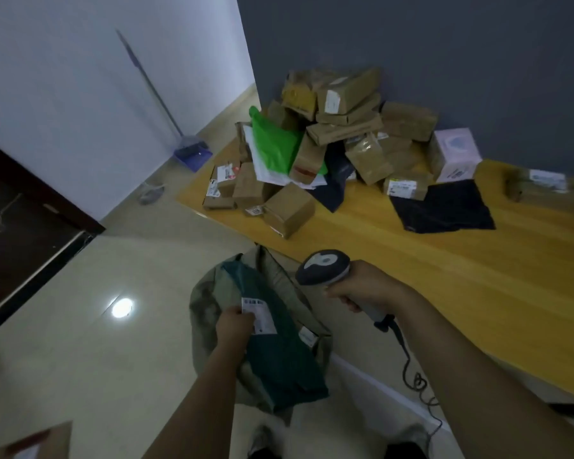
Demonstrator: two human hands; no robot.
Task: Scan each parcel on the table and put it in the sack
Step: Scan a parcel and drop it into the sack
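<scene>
Left hand (234, 326): clenched on the left edge of a dark green mailer bag (279, 356), right beside its white label (259, 314).
Dark green mailer bag: held tilted in the open mouth of the sack (206, 309), label facing up.
Sack: stood on the floor (113, 359), just left of the table (478, 276).
Right hand (365, 286): wrapped round the handle of a barcode scanner (322, 266), held above the sack's right side.
Parcels (338, 144): heaped at the table's far left; a black bag (444, 207) is laid flat to their right.
</scene>
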